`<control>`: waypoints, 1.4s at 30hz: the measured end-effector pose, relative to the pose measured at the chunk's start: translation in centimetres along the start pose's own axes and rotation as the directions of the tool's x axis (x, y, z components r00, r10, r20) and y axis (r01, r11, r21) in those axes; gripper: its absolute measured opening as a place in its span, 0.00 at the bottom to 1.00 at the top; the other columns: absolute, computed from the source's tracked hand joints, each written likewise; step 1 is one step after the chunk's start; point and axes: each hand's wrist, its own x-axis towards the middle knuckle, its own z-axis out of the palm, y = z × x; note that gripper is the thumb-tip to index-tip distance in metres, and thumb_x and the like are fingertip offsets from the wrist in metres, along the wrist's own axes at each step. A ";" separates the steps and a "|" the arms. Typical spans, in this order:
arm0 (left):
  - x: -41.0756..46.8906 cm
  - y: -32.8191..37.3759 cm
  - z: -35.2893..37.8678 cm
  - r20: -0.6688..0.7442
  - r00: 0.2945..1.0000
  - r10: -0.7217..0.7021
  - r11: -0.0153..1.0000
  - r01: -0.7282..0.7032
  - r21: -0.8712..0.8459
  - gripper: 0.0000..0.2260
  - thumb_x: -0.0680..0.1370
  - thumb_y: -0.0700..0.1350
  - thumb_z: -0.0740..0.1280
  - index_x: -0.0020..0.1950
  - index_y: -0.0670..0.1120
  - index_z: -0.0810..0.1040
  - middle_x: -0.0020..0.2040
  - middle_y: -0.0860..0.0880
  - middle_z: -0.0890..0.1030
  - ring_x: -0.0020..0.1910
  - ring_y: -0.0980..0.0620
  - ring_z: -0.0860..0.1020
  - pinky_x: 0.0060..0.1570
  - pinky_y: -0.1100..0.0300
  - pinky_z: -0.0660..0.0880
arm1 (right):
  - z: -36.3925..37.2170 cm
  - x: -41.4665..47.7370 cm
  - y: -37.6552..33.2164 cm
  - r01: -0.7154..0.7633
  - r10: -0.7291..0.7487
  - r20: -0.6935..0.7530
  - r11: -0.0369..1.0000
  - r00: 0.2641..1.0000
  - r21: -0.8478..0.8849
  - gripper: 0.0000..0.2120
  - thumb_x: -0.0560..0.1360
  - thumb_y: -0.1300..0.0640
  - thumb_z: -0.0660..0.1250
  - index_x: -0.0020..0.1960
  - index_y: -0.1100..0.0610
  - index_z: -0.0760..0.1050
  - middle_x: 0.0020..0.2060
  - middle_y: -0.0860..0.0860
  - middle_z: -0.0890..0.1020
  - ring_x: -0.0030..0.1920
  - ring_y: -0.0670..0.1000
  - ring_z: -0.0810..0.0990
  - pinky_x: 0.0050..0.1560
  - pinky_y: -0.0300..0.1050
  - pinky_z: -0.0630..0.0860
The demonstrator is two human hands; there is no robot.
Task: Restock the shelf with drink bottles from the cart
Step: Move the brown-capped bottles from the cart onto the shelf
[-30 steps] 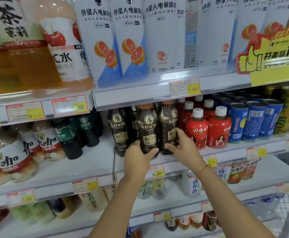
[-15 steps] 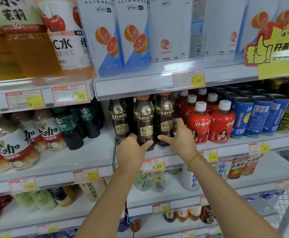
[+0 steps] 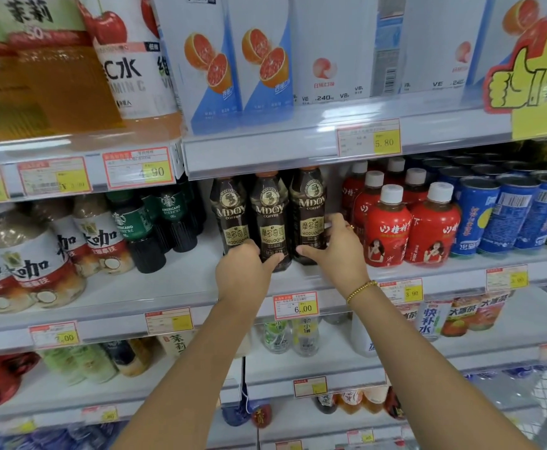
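fingers of the right hand [image 3: 337, 251] curl round the far side of the rightmost bottle [image 3: 309, 212], thumb low on its front. the left hand [image 3: 243, 271] lays its thumb across the foot of the middle bottle [image 3: 270, 222]; its other fingers are hidden behind the hand, so their grip cannot be told. three dark coffee bottles [image 3: 231, 216] stand upright and touching, directly ahead of both hands on the shelf [image 3: 181, 287]. the right hand looks better placed. just right of those fingers, two red bottles [image 3: 389, 228] front a group.

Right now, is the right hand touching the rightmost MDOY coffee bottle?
Touching. The head view shows the right hand gripping the rightmost MDOY coffee bottle, thumb across its front, fingers curled round its right side.
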 end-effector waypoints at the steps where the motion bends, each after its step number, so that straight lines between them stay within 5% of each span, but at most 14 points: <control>1: 0.1 0.0 0.1 0.000 1.000 0.004 1.000 -0.004 -0.007 0.18 0.73 0.59 0.68 0.43 0.44 0.73 0.38 0.46 0.81 0.41 0.45 0.79 0.35 0.58 0.69 | 0.0 0.1 0.0 -0.004 0.004 0.004 1.000 1.000 -0.009 0.31 0.64 0.51 0.77 0.61 0.57 0.67 0.56 0.55 0.77 0.54 0.54 0.77 0.48 0.47 0.74; 14: 0.5 0.5 -0.4 0.018 1.000 0.018 1.000 -0.017 -0.013 0.16 0.73 0.57 0.68 0.44 0.44 0.75 0.39 0.47 0.81 0.42 0.45 0.80 0.35 0.57 0.70 | -0.2 -0.1 0.0 -0.037 0.039 0.035 0.998 0.999 -0.040 0.31 0.66 0.50 0.76 0.63 0.58 0.66 0.58 0.56 0.75 0.57 0.54 0.75 0.49 0.43 0.70; 16: -0.7 0.0 -1.0 -0.022 0.997 0.074 0.991 -0.076 -0.112 0.14 0.74 0.55 0.68 0.48 0.45 0.78 0.40 0.48 0.83 0.43 0.47 0.80 0.39 0.56 0.75 | -0.6 -1.3 -0.6 0.006 -0.008 -0.059 0.999 0.998 -0.045 0.26 0.69 0.52 0.73 0.61 0.59 0.68 0.55 0.55 0.74 0.55 0.53 0.74 0.50 0.40 0.68; 19: -4.3 -2.5 -1.8 -0.192 0.966 0.175 0.954 -0.215 -0.211 0.14 0.76 0.53 0.66 0.34 0.47 0.73 0.26 0.51 0.76 0.30 0.47 0.75 0.32 0.58 0.71 | -0.8 -4.9 -1.8 0.236 -0.229 -0.265 0.972 0.936 -0.005 0.07 0.74 0.55 0.68 0.45 0.57 0.72 0.38 0.47 0.71 0.39 0.47 0.70 0.40 0.38 0.67; 22: -9.1 -8.1 -0.8 -0.127 0.984 0.123 0.966 -0.148 -0.212 0.21 0.77 0.53 0.63 0.28 0.51 0.58 0.21 0.53 0.60 0.23 0.51 0.63 0.25 0.60 0.59 | 2.6 -10.7 -2.0 0.306 -0.304 -0.028 0.948 0.952 0.087 0.09 0.75 0.54 0.66 0.40 0.57 0.70 0.29 0.47 0.71 0.32 0.48 0.69 0.34 0.40 0.66; 26: -16.0 -18.7 4.2 0.131 0.986 -0.100 0.980 0.121 -0.159 0.19 0.75 0.53 0.63 0.28 0.51 0.59 0.22 0.53 0.64 0.23 0.47 0.68 0.28 0.60 0.63 | 11.0 -19.4 1.5 0.204 -0.202 0.421 0.978 0.884 0.041 0.07 0.73 0.55 0.69 0.44 0.58 0.74 0.32 0.50 0.75 0.33 0.49 0.73 0.35 0.43 0.72; 29: -21.8 -25.7 8.7 0.424 0.844 -0.329 0.905 0.410 -0.115 0.08 0.76 0.47 0.66 0.39 0.45 0.75 0.36 0.47 0.82 0.38 0.46 0.80 0.37 0.61 0.69 | 16.9 -25.5 4.8 0.075 -0.008 0.698 0.995 0.716 -0.065 0.10 0.73 0.55 0.68 0.53 0.57 0.74 0.40 0.49 0.77 0.40 0.49 0.76 0.43 0.40 0.71; 31: -25.6 -29.6 11.7 0.551 0.712 -0.435 0.823 0.563 -0.078 0.06 0.76 0.45 0.66 0.50 0.43 0.78 0.48 0.46 0.83 0.47 0.48 0.81 0.42 0.65 0.69 | 20.7 -29.4 7.1 0.073 0.081 0.820 0.986 0.567 -0.148 0.15 0.75 0.54 0.64 0.60 0.57 0.71 0.51 0.52 0.79 0.50 0.52 0.78 0.50 0.39 0.71; 36: -32.8 -37.6 20.5 0.721 0.465 -0.514 0.716 0.696 0.061 0.21 0.74 0.45 0.68 0.67 0.45 0.71 0.63 0.46 0.76 0.60 0.50 0.76 0.52 0.68 0.68 | 28.7 -36.3 12.7 0.200 0.265 0.901 0.917 0.342 -0.346 0.21 0.76 0.55 0.60 0.69 0.55 0.65 0.65 0.54 0.71 0.66 0.53 0.70 0.63 0.44 0.70; 38: -34.3 -39.7 23.7 0.743 0.415 -0.525 0.679 0.731 0.072 0.24 0.73 0.44 0.69 0.68 0.45 0.68 0.64 0.45 0.74 0.60 0.48 0.75 0.56 0.63 0.71 | 31.2 -37.7 14.7 0.356 0.278 0.887 0.839 0.368 -0.411 0.21 0.73 0.56 0.65 0.65 0.58 0.70 0.64 0.57 0.73 0.66 0.56 0.70 0.63 0.46 0.72; 40: -34.9 -40.9 26.4 0.731 0.445 -0.517 0.689 0.723 0.047 0.25 0.72 0.41 0.70 0.68 0.45 0.68 0.65 0.45 0.73 0.61 0.47 0.75 0.57 0.63 0.69 | 33.0 -38.4 16.1 0.474 0.282 0.859 0.739 0.427 -0.478 0.18 0.65 0.58 0.72 0.55 0.60 0.78 0.55 0.59 0.80 0.59 0.58 0.78 0.52 0.47 0.80; 42: -35.3 -41.7 29.0 0.718 0.517 -0.467 0.746 0.666 0.006 0.26 0.72 0.38 0.69 0.69 0.46 0.67 0.66 0.45 0.72 0.63 0.47 0.73 0.59 0.63 0.68 | 34.0 -39.2 16.9 0.568 0.296 0.873 0.670 0.386 -0.478 0.15 0.68 0.61 0.68 0.53 0.62 0.78 0.54 0.62 0.80 0.59 0.61 0.77 0.51 0.51 0.80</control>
